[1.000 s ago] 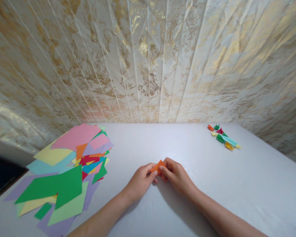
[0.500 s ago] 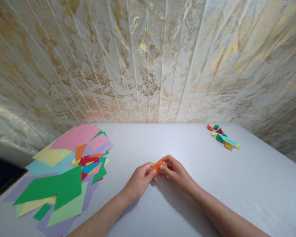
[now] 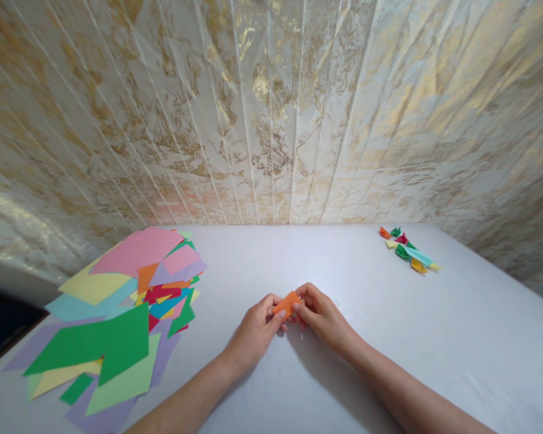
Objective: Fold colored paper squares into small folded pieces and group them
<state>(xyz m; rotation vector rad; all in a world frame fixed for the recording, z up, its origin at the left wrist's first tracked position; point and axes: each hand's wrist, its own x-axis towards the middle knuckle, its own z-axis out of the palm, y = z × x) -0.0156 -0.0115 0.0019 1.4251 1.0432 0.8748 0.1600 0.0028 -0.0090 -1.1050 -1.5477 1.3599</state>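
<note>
A small orange piece of paper [image 3: 286,304], apparently folded, is held between both hands just above the middle front of the table. My left hand [image 3: 257,325] pinches its left end between thumb and fingers. On the other side, my right hand [image 3: 320,314] grips the right end, its thumb pressed on the near face and the index finger curled over the top corner. The fingers behind the paper are partly hidden.
Coloured paper sheets and scraps, with a large green sheet [image 3: 95,337] and a pink sheet [image 3: 140,250], spread over the left of the white table [image 3: 262,259]. Several small folded paper pieces [image 3: 419,256] lie at the back right. A patterned curtain [image 3: 271,120] hangs behind.
Both hands keep their hold on the orange paper. Its face is tilted slightly differently, with a little more of it showing; otherwise almost nothing has moved.
</note>
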